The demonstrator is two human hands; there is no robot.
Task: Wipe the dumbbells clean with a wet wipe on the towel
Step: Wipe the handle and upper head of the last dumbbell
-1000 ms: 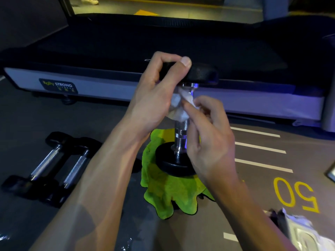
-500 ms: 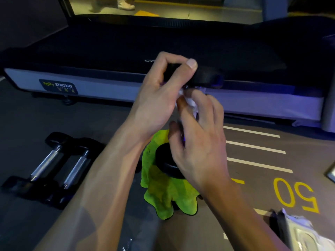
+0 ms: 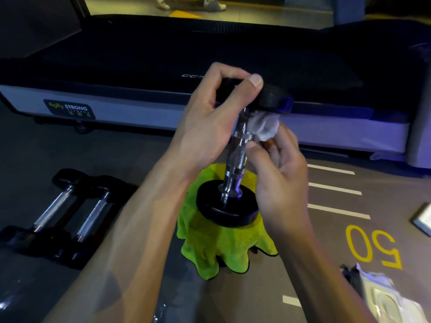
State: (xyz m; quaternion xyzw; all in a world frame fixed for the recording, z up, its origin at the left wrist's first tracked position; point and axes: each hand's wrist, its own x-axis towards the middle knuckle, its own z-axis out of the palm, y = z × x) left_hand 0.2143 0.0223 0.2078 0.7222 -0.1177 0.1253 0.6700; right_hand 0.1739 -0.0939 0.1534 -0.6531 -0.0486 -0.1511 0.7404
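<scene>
Dumbbell (image 3: 235,159) stands on end, tilted a little to the right, its lower black head resting on the green towel (image 3: 217,248) spread on the grey floor (image 3: 326,229). Nearest the camera, at the lower right, a crumpled white packet (image 3: 387,297) lies on the floor beside a yellow "50" (image 3: 373,248). The right hand (image 3: 279,173) holds a bunched white wipe (image 3: 265,125) in its curled fingers, pressed against the upper part of the chrome handle just under the top head. The left hand (image 3: 210,127) grips the top head from the left, thumb over its front edge and fingers curled across the top. To the left, well apart from the towel, two more dumbbells (image 3: 67,213) lie side by side on the floor. Beyond the hands runs a treadmill (image 3: 140,66) with a dark belt and a pale side rail bearing a "STRONG" label.
</scene>
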